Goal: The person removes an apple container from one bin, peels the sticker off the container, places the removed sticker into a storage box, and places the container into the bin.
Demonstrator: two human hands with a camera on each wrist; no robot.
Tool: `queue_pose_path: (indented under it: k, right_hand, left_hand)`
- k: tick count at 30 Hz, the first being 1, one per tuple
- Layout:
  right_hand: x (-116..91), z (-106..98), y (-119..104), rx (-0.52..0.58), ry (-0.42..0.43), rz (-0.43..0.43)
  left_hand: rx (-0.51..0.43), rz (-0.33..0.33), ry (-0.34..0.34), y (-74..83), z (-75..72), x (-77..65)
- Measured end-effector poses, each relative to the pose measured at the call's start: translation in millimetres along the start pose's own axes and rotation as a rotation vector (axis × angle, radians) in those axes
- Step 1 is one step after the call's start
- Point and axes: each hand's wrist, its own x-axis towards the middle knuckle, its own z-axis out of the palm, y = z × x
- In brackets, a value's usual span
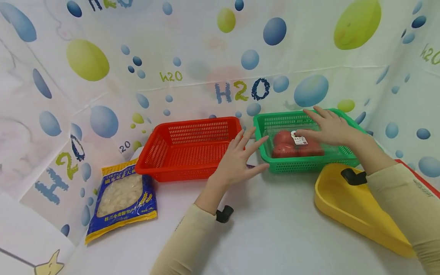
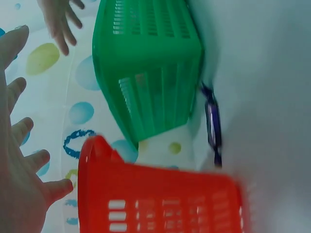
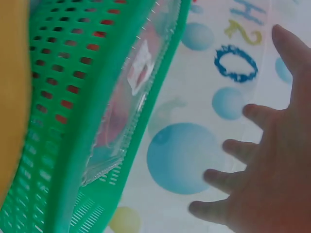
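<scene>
My left hand [image 1: 236,159] hovers with spread fingers by the right end of a red plastic basket [image 1: 187,173]. Over a green plastic basket [image 1: 292,165] my right hand [image 1: 332,129] is held, fingers apart and gripping nothing. Inside the green basket lies a clear plastic pack of round red produce [image 1: 284,143] with a white label; its exact kind cannot be told. On the white table, a small purple twist-wrapped candy [image 2: 213,124] shows near the two baskets in the left wrist view. In the head view my left hand mostly hides it.
A blue and yellow bag of orecchiette pasta [image 1: 120,194] lies left of the red basket. At the right, a yellow tray-like container [image 1: 350,198] stands partly beneath my right forearm. A red edge [image 1: 417,175] shows behind that arm. Patterned sheeting [image 1: 192,46] rises behind the baskets.
</scene>
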Motion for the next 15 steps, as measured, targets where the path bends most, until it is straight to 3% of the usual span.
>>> queue_pose_path:
  k: [6,15]
  right_hand:
    - [8,-7,13,0.162,-0.135,0.033]
    - [13,-15,43,0.397,-0.303,0.187]
  left_hand:
    - [-0.146,-0.054,0.016,10.5,12.9,7.6]
    - [-0.35,-0.131,0.048,26.4,30.4,15.4]
